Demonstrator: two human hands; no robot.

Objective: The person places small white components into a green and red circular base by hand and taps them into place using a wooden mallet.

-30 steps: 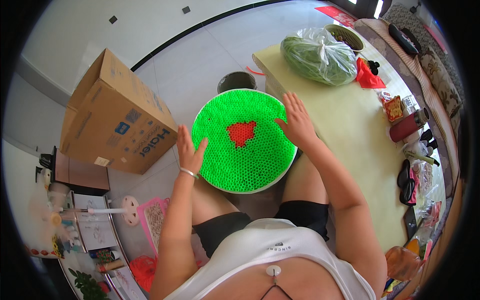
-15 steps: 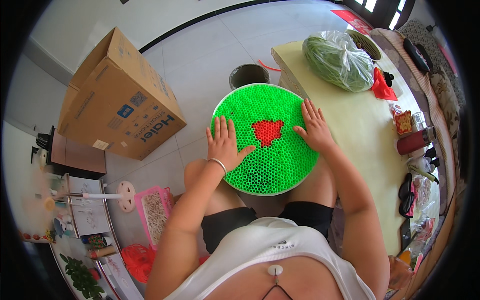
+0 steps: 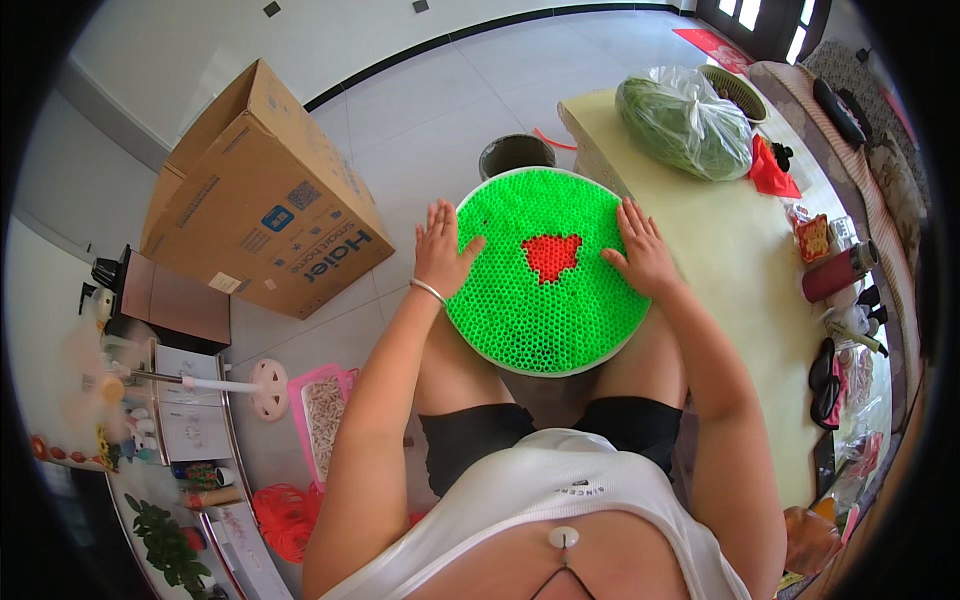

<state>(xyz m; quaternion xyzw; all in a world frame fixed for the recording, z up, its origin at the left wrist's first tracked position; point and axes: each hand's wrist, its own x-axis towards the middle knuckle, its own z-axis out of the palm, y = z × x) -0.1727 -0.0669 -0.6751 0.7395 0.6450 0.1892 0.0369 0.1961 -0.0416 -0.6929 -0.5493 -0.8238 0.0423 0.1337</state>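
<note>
Hands flat on green disc (image 3: 545, 270), cardboard box (image 3: 260, 195) left, table (image 3: 730, 260) right

A single view — a wide fisheye camera worn on the person's head, looking steeply down over chest and lap. It sits close above the round green disc (image 3: 545, 270) on the knees, where the left hand (image 3: 442, 250) and right hand (image 3: 640, 250) lie. The forearms enter from the lower edge. Straight lines bend near the rim — the cardboard box (image 3: 265, 200) at left, the pale table (image 3: 740, 260) at right.
</note>
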